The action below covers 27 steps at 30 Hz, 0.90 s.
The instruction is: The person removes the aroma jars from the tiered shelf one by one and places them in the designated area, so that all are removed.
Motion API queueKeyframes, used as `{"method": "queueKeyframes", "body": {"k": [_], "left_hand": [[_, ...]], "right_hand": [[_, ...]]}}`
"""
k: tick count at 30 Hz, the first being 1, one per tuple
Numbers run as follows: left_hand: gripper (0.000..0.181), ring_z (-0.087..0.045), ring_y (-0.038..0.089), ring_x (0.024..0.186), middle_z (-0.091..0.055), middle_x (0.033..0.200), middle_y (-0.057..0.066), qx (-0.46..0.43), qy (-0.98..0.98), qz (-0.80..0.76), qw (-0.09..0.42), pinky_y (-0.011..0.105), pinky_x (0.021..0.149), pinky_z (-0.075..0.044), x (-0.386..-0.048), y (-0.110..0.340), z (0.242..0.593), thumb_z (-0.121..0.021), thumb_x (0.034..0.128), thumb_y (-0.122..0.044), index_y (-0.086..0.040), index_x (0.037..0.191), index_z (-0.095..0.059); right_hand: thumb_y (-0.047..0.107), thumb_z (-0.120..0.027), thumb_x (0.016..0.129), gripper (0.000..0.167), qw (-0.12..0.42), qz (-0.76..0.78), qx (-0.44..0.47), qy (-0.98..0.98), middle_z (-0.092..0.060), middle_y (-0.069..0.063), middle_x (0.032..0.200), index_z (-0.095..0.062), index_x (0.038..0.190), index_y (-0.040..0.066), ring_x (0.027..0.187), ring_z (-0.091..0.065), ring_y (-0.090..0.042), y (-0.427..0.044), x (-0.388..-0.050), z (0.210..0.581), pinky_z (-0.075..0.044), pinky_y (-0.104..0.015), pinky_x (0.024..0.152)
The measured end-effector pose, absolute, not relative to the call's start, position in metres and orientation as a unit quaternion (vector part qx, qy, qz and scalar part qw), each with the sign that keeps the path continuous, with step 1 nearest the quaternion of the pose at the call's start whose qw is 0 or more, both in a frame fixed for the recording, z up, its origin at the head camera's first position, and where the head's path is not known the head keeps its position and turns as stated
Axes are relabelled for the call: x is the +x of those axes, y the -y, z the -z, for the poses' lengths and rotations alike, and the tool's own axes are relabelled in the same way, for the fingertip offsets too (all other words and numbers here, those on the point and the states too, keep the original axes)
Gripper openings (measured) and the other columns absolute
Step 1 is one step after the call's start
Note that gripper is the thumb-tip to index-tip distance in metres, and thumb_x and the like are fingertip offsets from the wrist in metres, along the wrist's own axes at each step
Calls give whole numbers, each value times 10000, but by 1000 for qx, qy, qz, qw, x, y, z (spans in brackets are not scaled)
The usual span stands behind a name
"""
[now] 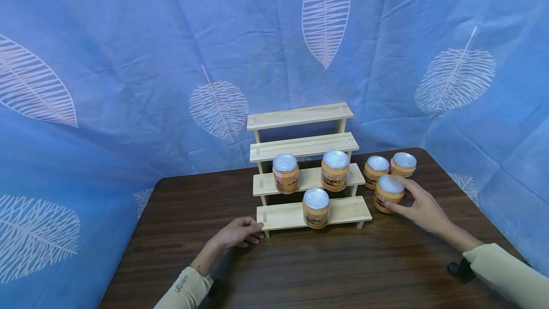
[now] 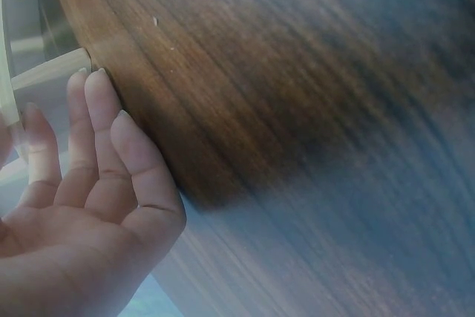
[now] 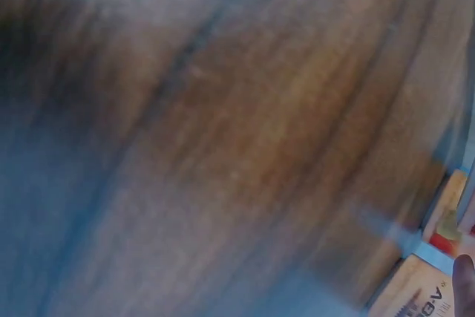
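Observation:
My right hand [image 1: 418, 206] grips an orange can [image 1: 385, 200] with a silver lid, thumb at its front and fingers round the far side. Close behind it stand two similar cans, one on the left [image 1: 376, 175] and one on the right [image 1: 403, 163]. At the lowest tier's left end, my left hand [image 1: 240, 232] holds the edge of a stepped wooden rack [image 1: 280, 217]. In the left wrist view the fingers of my left hand [image 2: 96, 198] bend against the pale wood. One can [image 1: 316, 211] stands on the lowest tier; a left can [image 1: 285, 175] and a right can [image 1: 335, 173] stand one tier up.
The rack's upper two tiers [image 1: 300, 116] rise behind the cans. All of it stands on a dark wood-grain table [image 1: 201, 194]. A blue cloth [image 1: 128, 85] with white leaf prints hangs behind and at both sides.

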<state>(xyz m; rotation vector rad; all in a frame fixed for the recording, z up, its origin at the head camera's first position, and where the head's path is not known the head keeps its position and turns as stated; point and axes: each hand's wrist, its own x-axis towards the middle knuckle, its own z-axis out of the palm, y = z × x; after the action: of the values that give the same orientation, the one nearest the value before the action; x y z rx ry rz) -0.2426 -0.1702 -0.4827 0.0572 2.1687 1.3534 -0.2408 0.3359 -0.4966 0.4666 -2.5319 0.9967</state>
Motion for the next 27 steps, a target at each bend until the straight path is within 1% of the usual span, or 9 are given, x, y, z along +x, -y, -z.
{"method": "queueKeyframes", "body": {"k": [8, 13, 23, 27], "left_hand": [[370, -706, 185, 909, -741, 1078, 107, 25, -812, -507, 289, 377, 771, -503, -242, 171, 483, -574, 1013, -429, -65, 953, -598], [370, -707, 187, 913, -742, 1076, 106, 24, -811, -507, 290, 379, 775, -506, -242, 170, 482, -573, 1015, -424, -59, 965, -601], [365, -705, 186, 912, -740, 1070, 98, 24, -809, -509, 291, 378, 775, -505, -242, 170, 484, -576, 1012, -430, -71, 958, -602], [362, -705, 193, 914, -740, 1060, 89, 22, -809, -510, 292, 369, 772, -503, -243, 171, 484, -578, 1010, -435, -80, 943, -598]], "right_hand": [[116, -861, 791, 809, 193, -340, 164, 906, -539, -165, 1340, -451, 1488, 111, 1112, -363, 205, -334, -242, 507, -430, -106, 793], [173, -858, 805, 806, 185, -325, 157, 914, -536, -169, 1355, -443, 1494, 122, 1108, -341, 212, -334, -241, 514, -418, -117, 791], [193, -860, 805, 814, 194, -311, 143, 920, -544, -170, 1349, -440, 1501, 161, 1097, -365, 168, -332, -240, 516, -433, -186, 771], [227, -852, 818, 801, 183, -307, 131, 924, -547, -174, 1342, -439, 1501, 161, 1069, -383, 148, -333, -241, 514, -455, -251, 761]]}}
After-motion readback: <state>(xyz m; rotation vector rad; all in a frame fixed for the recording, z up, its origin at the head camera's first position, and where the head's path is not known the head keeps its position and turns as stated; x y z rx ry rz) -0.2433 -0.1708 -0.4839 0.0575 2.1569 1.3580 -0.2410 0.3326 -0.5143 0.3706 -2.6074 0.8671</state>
